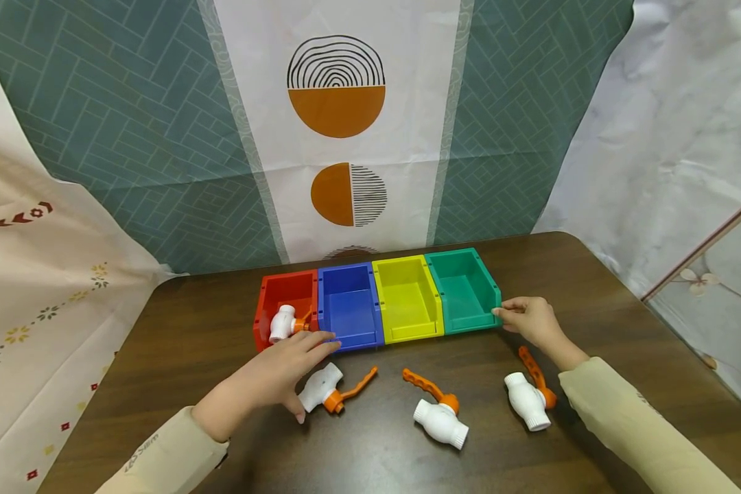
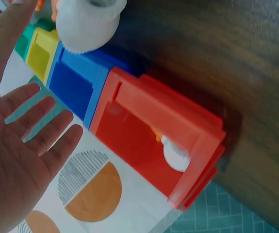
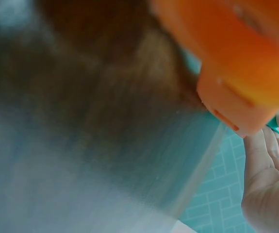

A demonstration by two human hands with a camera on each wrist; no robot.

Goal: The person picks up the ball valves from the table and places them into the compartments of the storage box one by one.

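My left hand (image 1: 284,370) reaches around a white ball valve with an orange lever (image 1: 322,387), thumb low on its left side and fingers stretched above it toward the blue bin (image 1: 348,305). In the left wrist view its fingers (image 2: 42,124) are spread, and the white valve body (image 2: 88,24) shows beyond them. My right hand (image 1: 534,322) pinches the front right corner of the green bin (image 1: 463,291) between thumb and fingers. Another ball valve (image 1: 283,324) lies inside the red bin (image 1: 289,285), partly hidden by the left hand.
Between blue and green stands a yellow bin (image 1: 407,298), all in one row. Two more ball valves lie on the dark wooden table (image 1: 358,446): one at front centre (image 1: 441,422), another (image 1: 527,401) close to the right forearm. A patterned cloth (image 1: 358,151) hangs behind.
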